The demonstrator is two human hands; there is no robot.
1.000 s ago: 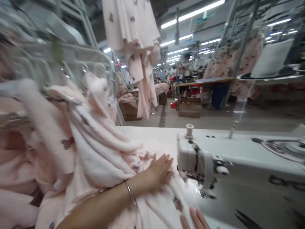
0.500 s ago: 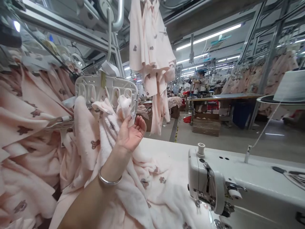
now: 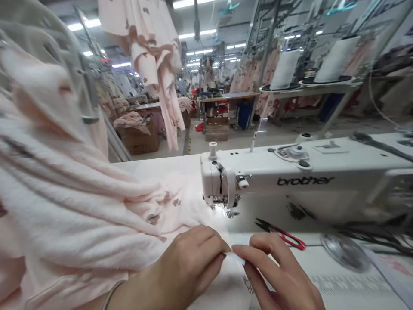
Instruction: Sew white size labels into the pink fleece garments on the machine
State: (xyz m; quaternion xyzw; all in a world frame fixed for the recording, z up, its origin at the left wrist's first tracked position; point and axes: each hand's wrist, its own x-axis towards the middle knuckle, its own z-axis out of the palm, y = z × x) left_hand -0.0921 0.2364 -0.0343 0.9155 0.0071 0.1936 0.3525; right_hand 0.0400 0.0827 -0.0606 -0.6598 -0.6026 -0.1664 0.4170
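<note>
As the fluffy pink cloth [image 3: 97, 211] spills in from the left across the white table [image 3: 167, 165], I've got both hands down at its near right part, on the near side of the sewing machine [image 3: 258, 196]. My left hand [image 3: 189, 262] is pinching the cloth's edge between thumb and finger. My right hand [image 3: 279, 271], fingertips almost meeting the left's, grips a small white strip [image 3: 236, 258]; whether that's a label or a fold of the cloth, I can't tell. The lit needle end sits just beyond my fingers, on the far side. By my reading, this is the lining-up step: strip and edge being worked together. The next move seems to call for a firm pinch, flat layers, and enough slack on the left that the bulk doesn't drag. And there, just past my right hand, red-handled snips [image 3: 292, 241], blades pointing left!
</note>
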